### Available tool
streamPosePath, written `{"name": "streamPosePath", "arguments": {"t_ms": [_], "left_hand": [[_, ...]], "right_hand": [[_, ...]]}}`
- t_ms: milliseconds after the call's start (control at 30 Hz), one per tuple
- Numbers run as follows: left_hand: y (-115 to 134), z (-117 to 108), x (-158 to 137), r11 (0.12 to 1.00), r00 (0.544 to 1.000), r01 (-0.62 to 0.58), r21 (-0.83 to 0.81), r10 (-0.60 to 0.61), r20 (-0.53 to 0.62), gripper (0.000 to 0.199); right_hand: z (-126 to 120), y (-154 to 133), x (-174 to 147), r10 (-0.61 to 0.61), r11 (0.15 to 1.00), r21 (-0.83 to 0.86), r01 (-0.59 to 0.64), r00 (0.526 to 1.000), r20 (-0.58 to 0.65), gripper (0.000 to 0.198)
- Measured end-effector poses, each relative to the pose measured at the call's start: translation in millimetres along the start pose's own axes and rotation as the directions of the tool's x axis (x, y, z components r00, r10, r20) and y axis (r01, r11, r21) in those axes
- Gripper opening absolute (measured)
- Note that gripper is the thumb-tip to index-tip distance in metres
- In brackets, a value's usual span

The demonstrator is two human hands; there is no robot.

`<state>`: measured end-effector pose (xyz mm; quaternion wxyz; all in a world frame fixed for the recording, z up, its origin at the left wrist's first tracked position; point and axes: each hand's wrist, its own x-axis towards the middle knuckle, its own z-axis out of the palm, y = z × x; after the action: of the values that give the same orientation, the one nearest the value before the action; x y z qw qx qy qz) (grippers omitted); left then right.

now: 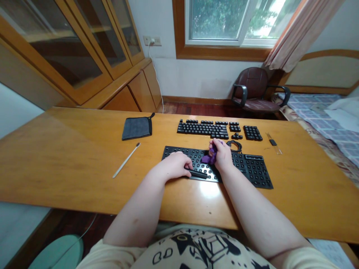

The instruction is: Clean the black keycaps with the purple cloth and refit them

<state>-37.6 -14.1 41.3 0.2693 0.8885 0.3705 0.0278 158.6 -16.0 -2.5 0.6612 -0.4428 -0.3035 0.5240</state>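
A black keyboard base (254, 170), its keycaps off and its switches bare, lies across the desk in front of me. Over its left half, my left hand (178, 164) pinches the left end of a long black space bar (198, 173). Whether the bar rests on the base or is lifted slightly, I cannot tell. My right hand (222, 155) is closed around a crumpled purple cloth (209, 158) above the middle of the base. Part of the cloth hangs out towards the left hand. Behind the base, the loose black keycaps (203, 129) lie laid out in keyboard order.
A coiled black cable (235, 145) lies behind the base. To the right is a wire keycap puller (273, 142). A white brush (126, 160) and a grey pouch (137, 127) lie on the left of the wooden desk (70, 160). An armchair (256, 89) stands beyond.
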Motion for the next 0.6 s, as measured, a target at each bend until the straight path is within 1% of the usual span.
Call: {"name": "streamPosePath", "arguments": {"t_ms": [100,267,500,600], "left_hand": [[-2.2,1.8,0.8,0.999,0.999,0.031,-0.01,-0.031,-0.013,0.018],[-4.0,3.9,2.3,0.994,0.997,0.077,-0.074,-0.077,0.009,0.018],[-4.7,5.5,-0.8,0.993,0.995,0.097,-0.069,-0.1,-0.032,0.018],[-3.7,4.9,-1.8,0.992,0.992,0.117,-0.05,-0.118,-0.032,0.018]], "right_hand": [[0.1,-0.2,-0.5,-0.005,1.0,-0.009,0.005,1.0,-0.005,0.025],[1.1,-1.5,-1.3,0.001,1.0,-0.008,-0.001,1.0,-0.009,0.025],[0.1,-0.6,0.0,0.006,1.0,0.004,-0.006,1.0,0.005,0.024],[-0.4,-0.6,0.1,0.007,1.0,-0.002,-0.007,1.0,0.01,0.024]]}}
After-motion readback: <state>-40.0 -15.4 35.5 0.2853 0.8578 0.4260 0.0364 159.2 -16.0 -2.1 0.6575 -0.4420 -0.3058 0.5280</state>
